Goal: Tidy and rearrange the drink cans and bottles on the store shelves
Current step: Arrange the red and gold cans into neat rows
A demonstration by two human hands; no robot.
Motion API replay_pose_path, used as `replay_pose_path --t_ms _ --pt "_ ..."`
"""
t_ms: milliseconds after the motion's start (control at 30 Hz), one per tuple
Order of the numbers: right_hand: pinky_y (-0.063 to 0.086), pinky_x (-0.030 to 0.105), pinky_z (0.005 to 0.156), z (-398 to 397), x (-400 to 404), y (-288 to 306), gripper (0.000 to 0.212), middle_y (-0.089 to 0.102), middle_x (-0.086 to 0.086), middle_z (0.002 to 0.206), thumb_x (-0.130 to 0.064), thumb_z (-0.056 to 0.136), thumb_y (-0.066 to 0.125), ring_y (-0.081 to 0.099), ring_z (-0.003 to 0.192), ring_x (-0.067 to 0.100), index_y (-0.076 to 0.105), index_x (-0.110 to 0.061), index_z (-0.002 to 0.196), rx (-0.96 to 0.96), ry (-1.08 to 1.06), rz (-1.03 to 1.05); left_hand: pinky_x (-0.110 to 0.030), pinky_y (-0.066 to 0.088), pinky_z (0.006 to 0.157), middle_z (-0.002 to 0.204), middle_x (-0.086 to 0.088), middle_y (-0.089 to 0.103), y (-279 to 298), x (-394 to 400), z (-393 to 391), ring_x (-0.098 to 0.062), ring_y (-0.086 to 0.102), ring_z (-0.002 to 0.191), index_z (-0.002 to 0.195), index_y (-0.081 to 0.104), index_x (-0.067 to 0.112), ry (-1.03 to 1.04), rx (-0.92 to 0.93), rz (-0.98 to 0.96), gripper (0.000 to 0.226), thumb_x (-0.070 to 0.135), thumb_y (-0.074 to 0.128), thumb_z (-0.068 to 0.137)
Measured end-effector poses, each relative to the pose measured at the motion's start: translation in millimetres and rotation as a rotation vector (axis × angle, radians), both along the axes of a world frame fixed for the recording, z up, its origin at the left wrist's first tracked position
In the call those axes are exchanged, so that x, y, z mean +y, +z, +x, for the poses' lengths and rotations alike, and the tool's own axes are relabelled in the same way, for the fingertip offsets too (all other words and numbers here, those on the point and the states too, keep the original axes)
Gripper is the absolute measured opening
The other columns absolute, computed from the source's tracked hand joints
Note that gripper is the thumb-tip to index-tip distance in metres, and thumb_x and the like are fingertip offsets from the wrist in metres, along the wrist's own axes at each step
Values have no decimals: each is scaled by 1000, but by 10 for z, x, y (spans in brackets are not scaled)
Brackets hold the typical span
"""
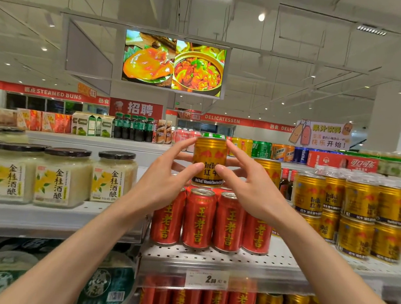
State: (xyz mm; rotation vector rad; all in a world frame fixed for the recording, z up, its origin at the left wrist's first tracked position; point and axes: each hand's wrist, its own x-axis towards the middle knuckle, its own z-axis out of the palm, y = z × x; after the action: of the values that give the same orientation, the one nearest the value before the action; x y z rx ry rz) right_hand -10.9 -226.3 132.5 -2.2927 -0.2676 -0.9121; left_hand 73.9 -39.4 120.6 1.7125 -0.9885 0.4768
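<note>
Both hands are on 1 short gold Red Bull can [209,161], left hand [164,185] and right hand [252,188] pinching it from either side with thumbs in front, probably to twist the label forward and steady it. It's sitting on top of the red Wanglaoji cans [199,221], 4 across the front of the white perforated shelf [233,260]. Looks misplaced, since the gold can stack [360,211] is to the right. 3 glass jars of rice wine [57,177] show clearly on the left.
</note>
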Motion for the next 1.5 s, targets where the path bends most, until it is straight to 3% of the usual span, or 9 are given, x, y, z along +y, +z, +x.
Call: replay_pose_path --t_ms 167,367,533,667,867,1000,1067,1233,1500 --pt "54 20 83 -288 -136 -26 64 55 -27 118 -46 98 56 66 98 0 26 -47 154 -26 13 44 -22 61 74 121 15 62 -27 -145 -215 -3 71 93 143 42 54 -45 -26 -31 51 41 62 98" --pt "56 34 94 -676 -544 -296 63 56 -20 118 -47 96 58 65 103 4 30 -52 151 -5 -7 102 -28 64 78 117 10 65 -289 -573 -559 -1 71 95 146 47 43 -113 32 -53 53 34 65 96" --pt "56 16 75 -1049 -1092 -572 61 58 -23 110 -35 98 60 67 92 -4 33 -43 152 5 41 193 -24 61 78 115 8 66 -549 -1145 -955 -5 71 96 145 49 44 -119 57 -41 58 43 65 89" --pt "57 24 88 -1320 -1735 -831 63 57 -21 118 -38 96 61 63 105 -2 34 -43 152 12 50 194 -34 64 79 114 3 67 -808 -1765 -1255 -8 72 90 142 51 45 -106 97 -66 59 45 66 84" --pt "37 0 96 -1662 -2715 -1019 62 47 -24 147 -43 97 59 41 129 -17 32 -45 153 101 31 160 -26 61 83 119 12 62 -1053 -2711 -1590 -3 72 89 136 47 57 -39 163 -15 55 51 65 85" --pt "40 24 113 -1703 -3087 -1086 63 45 -21 151 -45 96 58 39 137 -9 31 -46 153 131 48 151 -20 58 84 121 12 62 -1109 -3040 -1678 -6 71 95 141 46 54 0 182 16 54 44 65 92" --pt "41 20 111 -1673 -3177 -1108 63 45 -21 151 -45 96 58 40 136 -9 31 -44 153 136 58 158 -12 54 78 121 13 61 -1113 -3115 -1674 -9 71 96 142 44 54 17 190 36 53 41 64 95" --pt "38 8 102 -1517 -3156 -1095 64 36 -28 153 -44 98 58 41 125 -23 28 -44 155 130 50 149 -17 57 86 123 18 60 -1076 -3096 -1556 -5 69 105 146 42 52 46 169 71 55 43 64 96" --pt "46 30 109 -1181 -2910 -1149 66 51 -17 145 -40 99 58 48 128 -4 27 -40 156 135 34 106 -3 49 75 116 27 57 -1124 -2910 -1331 12 64 98 145 39 51 108 153 91 56 36 65 97"
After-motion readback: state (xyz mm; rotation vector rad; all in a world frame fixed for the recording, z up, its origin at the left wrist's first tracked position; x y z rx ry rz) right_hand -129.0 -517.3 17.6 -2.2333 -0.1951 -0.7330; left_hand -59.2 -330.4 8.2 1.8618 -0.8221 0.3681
